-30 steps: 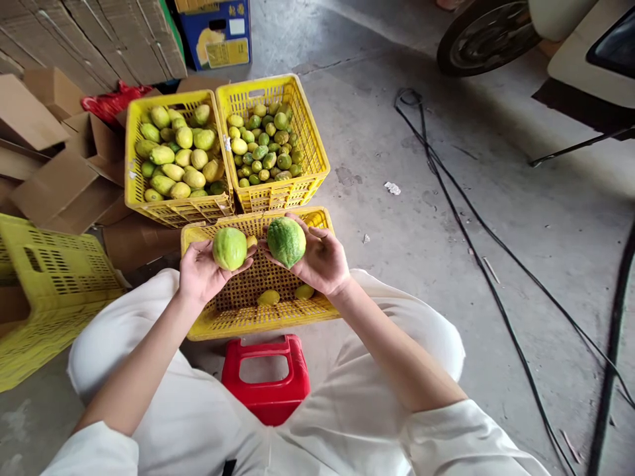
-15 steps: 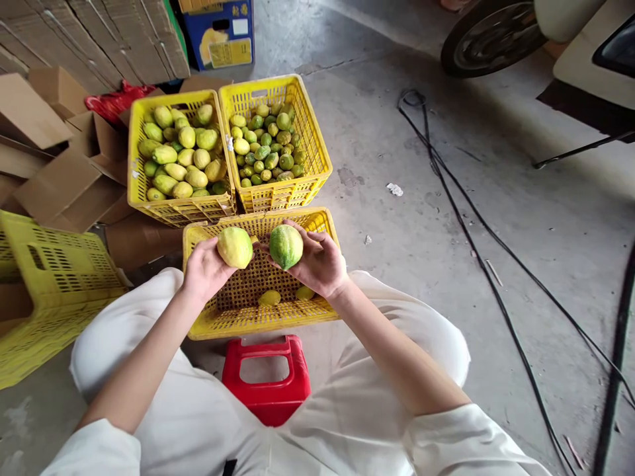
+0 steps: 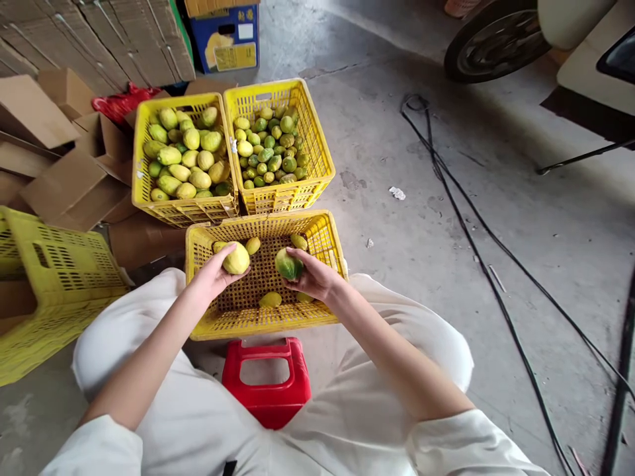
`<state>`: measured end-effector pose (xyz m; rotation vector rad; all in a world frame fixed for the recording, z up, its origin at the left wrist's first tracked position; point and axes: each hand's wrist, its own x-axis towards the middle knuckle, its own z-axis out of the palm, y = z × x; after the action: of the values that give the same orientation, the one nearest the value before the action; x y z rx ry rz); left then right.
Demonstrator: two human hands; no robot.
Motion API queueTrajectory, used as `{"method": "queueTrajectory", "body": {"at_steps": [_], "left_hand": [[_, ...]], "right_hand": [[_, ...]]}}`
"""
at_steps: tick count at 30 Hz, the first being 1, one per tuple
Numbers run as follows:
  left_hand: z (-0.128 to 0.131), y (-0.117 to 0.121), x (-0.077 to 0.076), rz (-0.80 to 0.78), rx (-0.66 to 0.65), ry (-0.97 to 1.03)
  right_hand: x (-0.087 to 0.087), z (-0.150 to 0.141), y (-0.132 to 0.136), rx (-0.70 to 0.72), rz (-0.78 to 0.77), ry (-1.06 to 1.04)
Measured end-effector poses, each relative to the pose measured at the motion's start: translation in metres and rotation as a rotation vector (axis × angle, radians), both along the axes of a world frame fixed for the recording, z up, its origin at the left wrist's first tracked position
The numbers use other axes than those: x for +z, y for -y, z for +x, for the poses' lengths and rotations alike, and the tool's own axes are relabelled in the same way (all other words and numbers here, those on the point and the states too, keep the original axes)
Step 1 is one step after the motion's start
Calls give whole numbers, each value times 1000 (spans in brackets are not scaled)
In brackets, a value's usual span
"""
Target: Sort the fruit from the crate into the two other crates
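Over the near yellow crate [image 3: 262, 325], my left hand [image 3: 212, 276] is closed around a yellow lemon [image 3: 236, 258], thumb on top. My right hand [image 3: 315, 274] grips a greener lemon [image 3: 288, 264] from its right side, with the fingers underneath. A gap separates the two fruits. Several yellow lemons lie on the crate's floor, among them one lemon [image 3: 270, 299] near the front wall and another lemon [image 3: 253, 246] beside the left-hand fruit.
Beyond stand two yellow crates: the left crate [image 3: 186, 100] holds larger lemons, the right crate [image 3: 317, 149] smaller, greener ones. A red plastic stool [image 3: 265, 393] sits between my legs. Cardboard boxes [image 3: 64, 188] and a yellow crate [image 3: 74, 264] are left; black cable [image 3: 476, 254] crosses the floor.
Both hands have lowered toward the near crate and moved slightly apart, each still with its lemon. The right hand has turned from palm-up to a side grip. More lemons inside the crate show now.
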<state>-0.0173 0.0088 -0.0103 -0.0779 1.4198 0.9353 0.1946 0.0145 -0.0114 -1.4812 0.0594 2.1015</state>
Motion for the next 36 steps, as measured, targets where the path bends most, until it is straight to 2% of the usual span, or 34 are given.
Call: {"method": "queueTrajectory", "body": {"at_steps": [2,4,7,9,12,15,22,28,32,36], "left_hand": [[-1,1,-6,-100,5,-22],[-3,2,-8,-117,1,-19],[-5,4,-7,-87,-17,-3],[-5,4,-6,-80,-27,4],[-5,3,-6,-98,-24,-1],[-4,3,-8,-113,-10,-3],[-4,3,-10,-111,17,15],[-1,5,-11,-123,76,9],[2,6,-14,-133,116,13],[0,-5,-9,-113,174,6]], "right_hand": [[-7,-2,-5,-41,-69,48],[-6,1,-15,-123,13,-13],[5,15,-33,-233,380,-182],[12,26,-41,-200,617,-192],[14,35,-43,0,806,-93],[11,34,-36,208,877,-19],[-4,27,-27,620,854,12],[-29,23,-27,863,860,408],[-27,23,-25,1031,912,517],[-19,22,-20,1213,913,541]]}}
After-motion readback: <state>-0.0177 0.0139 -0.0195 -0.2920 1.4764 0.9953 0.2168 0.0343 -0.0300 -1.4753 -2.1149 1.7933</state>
